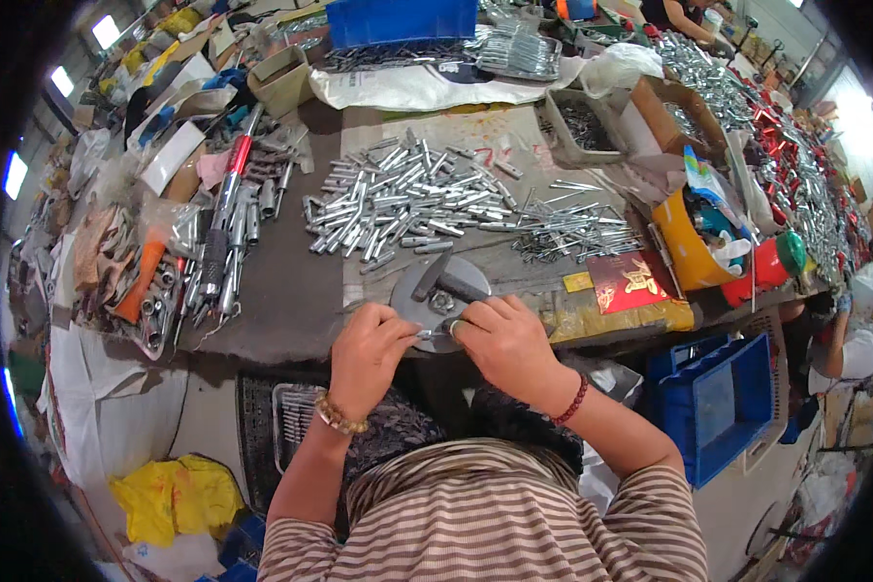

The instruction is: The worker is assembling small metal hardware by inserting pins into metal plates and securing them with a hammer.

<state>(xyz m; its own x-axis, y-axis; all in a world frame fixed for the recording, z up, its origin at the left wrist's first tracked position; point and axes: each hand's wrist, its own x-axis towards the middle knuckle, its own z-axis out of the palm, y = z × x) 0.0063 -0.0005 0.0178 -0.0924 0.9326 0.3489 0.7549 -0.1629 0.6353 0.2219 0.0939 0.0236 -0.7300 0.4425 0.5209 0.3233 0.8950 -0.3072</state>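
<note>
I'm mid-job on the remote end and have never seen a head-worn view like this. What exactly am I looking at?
There is no machine here: a person works with two bare hands. The one picture comes from a wide fisheye camera on the person's head, looking down, so straight edges bend near the rim.

The left hand and right hand meet at the near edge of a cluttered workbench. Between their fingertips is a small silvery metal piece, too small to make out exactly. Just beyond, what looks like a hammer lies over a round grey disc. Farther back are heaped short silvery tubes and, to their right, thin metal rods.
</note>
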